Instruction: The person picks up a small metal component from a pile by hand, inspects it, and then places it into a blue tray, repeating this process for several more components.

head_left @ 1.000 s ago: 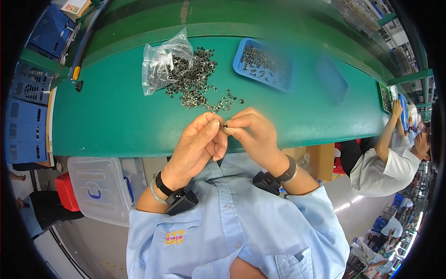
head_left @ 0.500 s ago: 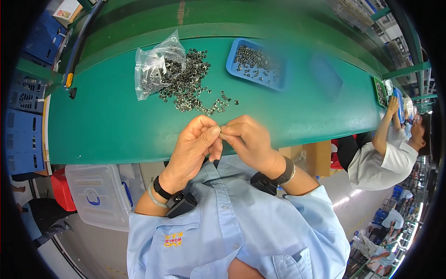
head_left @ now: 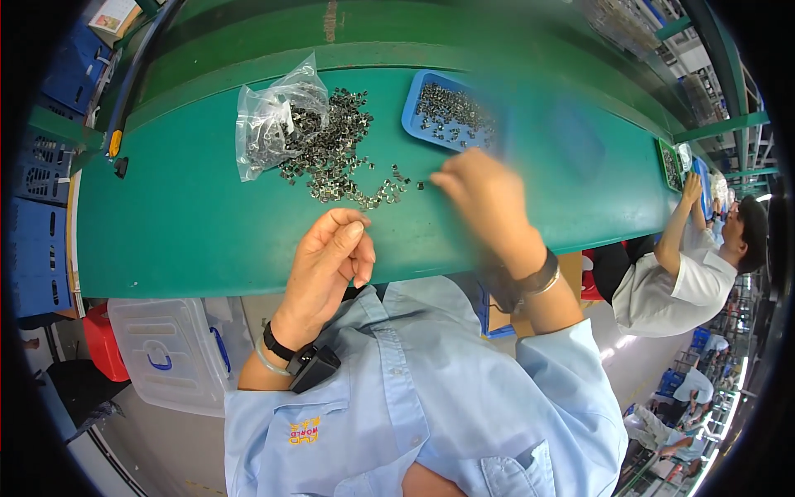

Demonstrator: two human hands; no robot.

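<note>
My left hand [head_left: 330, 253] is over the near side of the green table, its thumb against the curled index finger. If a small piece is between them, it is too small or hidden to make out. My right hand [head_left: 489, 199] is smeared by motion just below the blue tray [head_left: 411, 124], and its fingers cannot be read. Small dark and silvery metal parts [head_left: 338, 145] lie in a heap beyond my left hand, some straggling toward the right. A clear plastic bag [head_left: 265, 132] rests against the heap's left side. More small parts [head_left: 451, 108] are scattered inside the tray.
The green table [head_left: 182, 224] ends close to my body. Below it at left stands a clear lidded plastic box [head_left: 170, 356] beside a red container [head_left: 106, 344]. Blue crates [head_left: 41, 248] are stacked at far left. Another person [head_left: 683, 273] works at the right end.
My hands have parted from their fingertip contact. The right one has swung up and right toward the blue tray; the left has shifted slightly left.
</note>
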